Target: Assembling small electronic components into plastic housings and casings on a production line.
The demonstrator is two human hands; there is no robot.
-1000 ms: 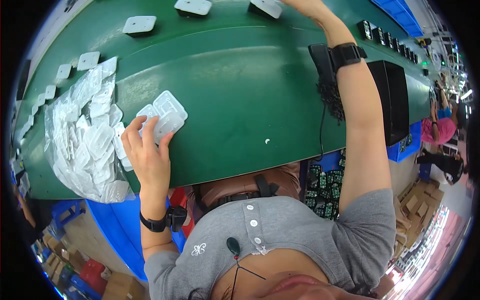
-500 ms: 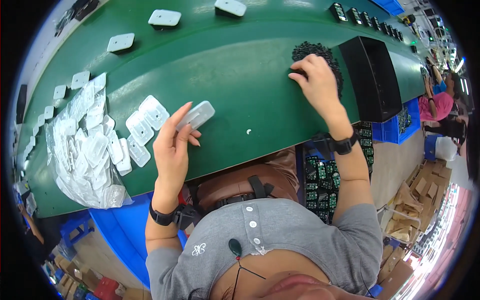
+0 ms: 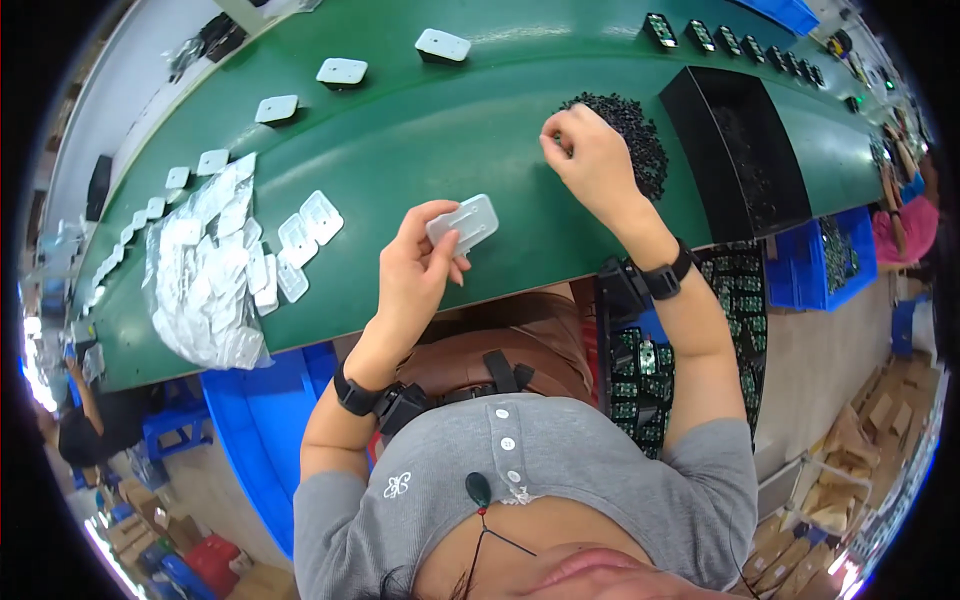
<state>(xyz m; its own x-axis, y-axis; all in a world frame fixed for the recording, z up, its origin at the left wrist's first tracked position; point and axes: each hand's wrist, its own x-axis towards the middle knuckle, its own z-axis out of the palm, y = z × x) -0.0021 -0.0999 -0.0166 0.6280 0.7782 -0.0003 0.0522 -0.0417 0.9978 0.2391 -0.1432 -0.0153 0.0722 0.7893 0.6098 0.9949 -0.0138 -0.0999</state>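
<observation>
My left hand (image 3: 418, 258) grips a translucent white plastic cover (image 3: 480, 218) between thumb and fingers, tilted above the green table near its front edge. To the right, my right hand (image 3: 597, 165) is at the near left side of a pile of small black parts (image 3: 645, 140). Its thumb and fingertips are pinched together; whatever is between them is too small to make out. Left of my left hand, a few loose covers (image 3: 321, 217) lie beside a clear plastic bag (image 3: 205, 310) heaped with similar covers.
A black open box (image 3: 697, 150) stands right of the pile. White-topped units (image 3: 443, 43) line the table's far and left sides; circuit boards in black cases (image 3: 661, 30) sit far right. Circuit board trays (image 3: 640, 385) and blue bins (image 3: 815, 270) flank me. A co-worker's pink sleeve (image 3: 905, 235) shows far right.
My left hand has moved right with the cover, nearer my right hand. My right hand has shifted left from over the pile, and its fingers have closed tighter. The view has shifted too.
</observation>
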